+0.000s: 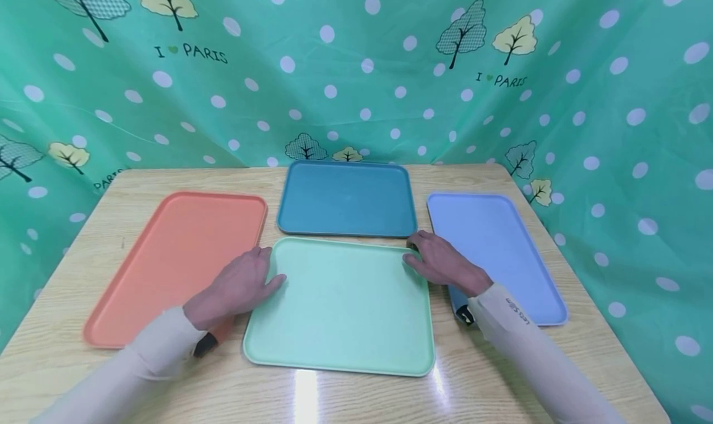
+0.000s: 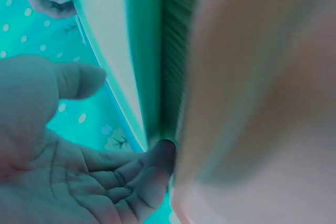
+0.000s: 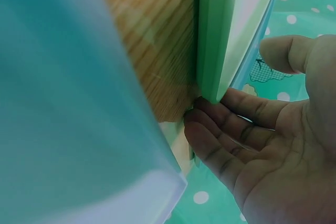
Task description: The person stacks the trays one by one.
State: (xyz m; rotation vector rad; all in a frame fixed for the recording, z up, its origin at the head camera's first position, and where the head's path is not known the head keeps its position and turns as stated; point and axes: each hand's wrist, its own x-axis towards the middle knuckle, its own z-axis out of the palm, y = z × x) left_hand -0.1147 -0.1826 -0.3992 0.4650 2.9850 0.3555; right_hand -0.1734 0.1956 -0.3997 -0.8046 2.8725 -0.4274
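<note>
A pale green tray [image 1: 340, 306] lies in the middle of the table in the head view. At its far left corner is my left hand [image 1: 239, 285], thumb apart over the tray and fingers along the outer edge; in the left wrist view, bent fingertips [image 2: 160, 156] reach the tray's side. My right hand [image 1: 442, 260] is at the far right corner. In the right wrist view, its fingers [image 3: 231, 114] touch the corner of the green tray [image 3: 215, 40] from outside, with the thumb [image 3: 286, 53] lifted away. Neither thumb pinches the rim.
A coral tray [image 1: 189, 244] lies left of the green one, a dark teal tray [image 1: 348, 198] behind it, and a periwinkle tray [image 1: 490, 250] to the right. All sit on a wood-grain table [image 1: 356, 399]. A dotted green curtain [image 1: 356, 71] hangs behind and at both sides.
</note>
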